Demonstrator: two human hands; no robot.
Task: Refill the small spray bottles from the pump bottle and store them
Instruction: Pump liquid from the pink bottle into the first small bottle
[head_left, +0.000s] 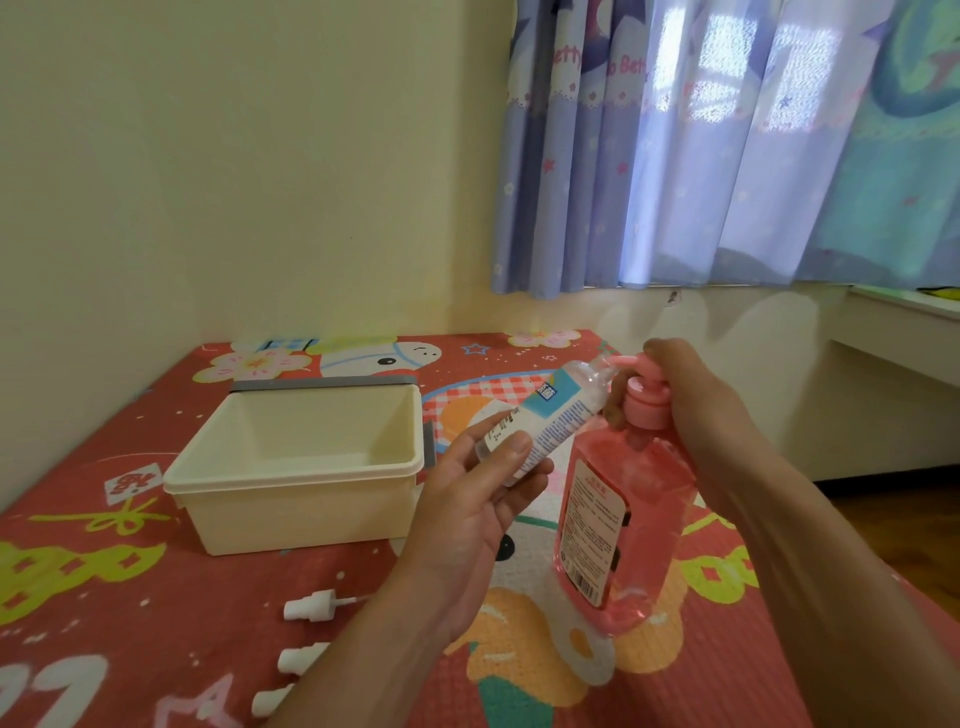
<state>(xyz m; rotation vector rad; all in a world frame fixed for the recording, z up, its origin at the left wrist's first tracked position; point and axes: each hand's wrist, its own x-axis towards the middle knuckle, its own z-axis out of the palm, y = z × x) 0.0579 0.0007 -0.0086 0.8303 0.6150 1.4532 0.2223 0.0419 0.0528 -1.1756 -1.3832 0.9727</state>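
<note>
Left hand (467, 499) wraps the small spray bottle (550, 415), frame centre, tilted, open neck at the spout. Right hand (691, 405) curls over the pump bottle (623, 519) head, centre right.

Risk: neck slips off the spout and pink liquid hits the mat (156, 649); the tall bottle may tip under pressing.

Labels: blue-white print and barcode sticker unreadable; curtain (571, 156) reads "Betty".

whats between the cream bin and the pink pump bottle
In the head view, the left hand, holding the small spray bottle.
</note>
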